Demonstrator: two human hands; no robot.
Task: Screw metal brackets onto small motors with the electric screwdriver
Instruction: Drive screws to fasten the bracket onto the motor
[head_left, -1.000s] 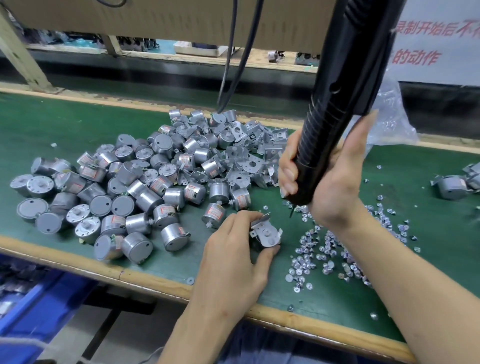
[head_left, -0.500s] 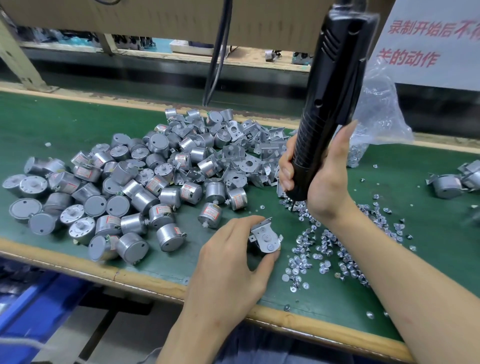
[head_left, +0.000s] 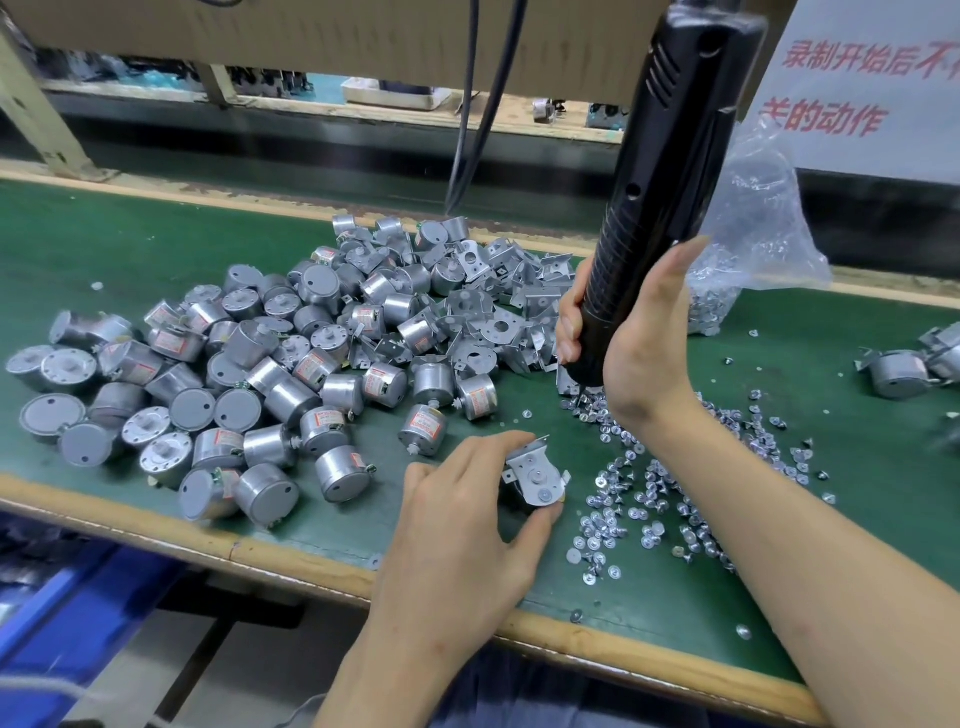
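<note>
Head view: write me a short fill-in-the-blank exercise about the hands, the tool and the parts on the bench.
1. The right hand grips the ____ electric screwdriver.
2. Its tip points ____ at the loose silver screws.
3. The left hand holds one small silver motor with a metal bracket over the ____ bench mat.
Missing words: black; down; green.

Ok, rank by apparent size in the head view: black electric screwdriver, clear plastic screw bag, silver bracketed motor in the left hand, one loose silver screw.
1. Black electric screwdriver, nearest the camera.
2. Clear plastic screw bag, partly hidden.
3. Silver bracketed motor in the left hand.
4. Loose silver screw.
</note>
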